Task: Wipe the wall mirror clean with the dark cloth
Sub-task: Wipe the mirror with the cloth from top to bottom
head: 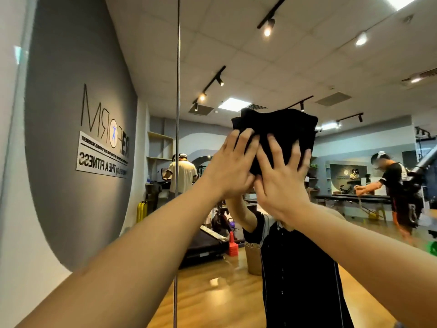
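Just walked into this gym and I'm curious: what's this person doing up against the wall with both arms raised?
A person is cleaning the wall mirror. Both hands press a bunched dark cloth flat against the glass at about head height, the left hand and right hand side by side with fingers spread over it. The cloth sits just right of a vertical seam between mirror panels. The gym reflected around it shows other people busy at equipment.

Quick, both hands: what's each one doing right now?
Left hand: open, fingers spread, pressing the dark cloth against the mirror.
Right hand: open, fingers spread, also pressing the cloth flat.
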### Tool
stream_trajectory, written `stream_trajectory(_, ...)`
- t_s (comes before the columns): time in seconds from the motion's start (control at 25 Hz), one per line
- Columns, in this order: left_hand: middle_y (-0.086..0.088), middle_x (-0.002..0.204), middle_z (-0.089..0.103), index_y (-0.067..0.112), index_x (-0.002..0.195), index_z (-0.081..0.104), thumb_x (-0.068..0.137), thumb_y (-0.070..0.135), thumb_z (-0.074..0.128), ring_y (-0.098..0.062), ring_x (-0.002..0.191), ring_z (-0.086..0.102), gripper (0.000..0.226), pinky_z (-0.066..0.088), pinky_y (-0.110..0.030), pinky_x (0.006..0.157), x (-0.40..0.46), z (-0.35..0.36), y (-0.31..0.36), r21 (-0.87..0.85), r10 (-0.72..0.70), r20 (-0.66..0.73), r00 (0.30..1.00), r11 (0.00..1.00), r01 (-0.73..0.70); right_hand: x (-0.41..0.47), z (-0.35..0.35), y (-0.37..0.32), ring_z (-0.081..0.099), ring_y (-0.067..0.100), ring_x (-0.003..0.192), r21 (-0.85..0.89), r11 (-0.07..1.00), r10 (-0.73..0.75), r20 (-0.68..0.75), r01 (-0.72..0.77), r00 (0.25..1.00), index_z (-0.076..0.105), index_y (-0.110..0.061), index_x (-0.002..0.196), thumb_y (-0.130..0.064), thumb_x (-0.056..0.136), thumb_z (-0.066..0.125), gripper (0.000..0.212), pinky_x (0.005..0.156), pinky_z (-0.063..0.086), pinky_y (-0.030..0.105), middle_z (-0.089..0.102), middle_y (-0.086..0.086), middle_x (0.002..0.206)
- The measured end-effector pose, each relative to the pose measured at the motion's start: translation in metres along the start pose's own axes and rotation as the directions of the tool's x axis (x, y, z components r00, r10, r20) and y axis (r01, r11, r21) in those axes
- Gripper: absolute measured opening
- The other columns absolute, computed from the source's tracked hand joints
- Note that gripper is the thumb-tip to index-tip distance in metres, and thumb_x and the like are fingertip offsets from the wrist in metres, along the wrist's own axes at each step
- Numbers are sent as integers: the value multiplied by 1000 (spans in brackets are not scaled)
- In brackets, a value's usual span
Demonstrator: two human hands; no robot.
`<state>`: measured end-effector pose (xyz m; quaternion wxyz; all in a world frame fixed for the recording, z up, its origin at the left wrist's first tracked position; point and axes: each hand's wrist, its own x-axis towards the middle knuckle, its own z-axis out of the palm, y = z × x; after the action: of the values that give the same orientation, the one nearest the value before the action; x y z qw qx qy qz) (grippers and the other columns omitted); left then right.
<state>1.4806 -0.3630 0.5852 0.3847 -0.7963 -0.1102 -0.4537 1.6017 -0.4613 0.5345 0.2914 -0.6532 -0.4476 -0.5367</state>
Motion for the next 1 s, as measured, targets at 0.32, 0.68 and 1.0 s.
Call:
stream_trajectory(0.32, -18, 153, 24, 4, 154, 27, 85, 47, 38, -37, 140, 26, 83, 45, -43, 105, -64, 15, -93, -14, -60, 3, 998, 998, 60, 20, 41, -100, 12, 53, 150, 1, 998, -67, 23, 67, 998, 25, -22, 160, -52, 88, 33, 78, 117, 11, 74, 17, 10, 168)
stream_trajectory(0.68, -19, 148, 29, 3, 150, 35, 83, 39, 49, -38, 132, 33, 77, 53, -39, 89, -124, 39, -114, -98, -82, -37, 996, 992, 78, -7, 68, -140, 21, 53, 147, -27, 991, -131, -12, 131, 991, 35, -19, 155, -50, 90, 45, 73, 116, 18, 72, 26, 13, 164)
stream_trajectory(1.0, -20, 146, 27, 0, 144, 37, 81, 38, 49, -44, 131, 32, 75, 53, -49, 93, -157, 55, -70, -112, -158, -25, 987, 982, 154, -45, 68, -122, 28, 52, 143, -72, 965, -249, 36, 251, 968, 40, -14, 153, -49, 90, 51, 73, 117, 25, 68, 34, 13, 160)
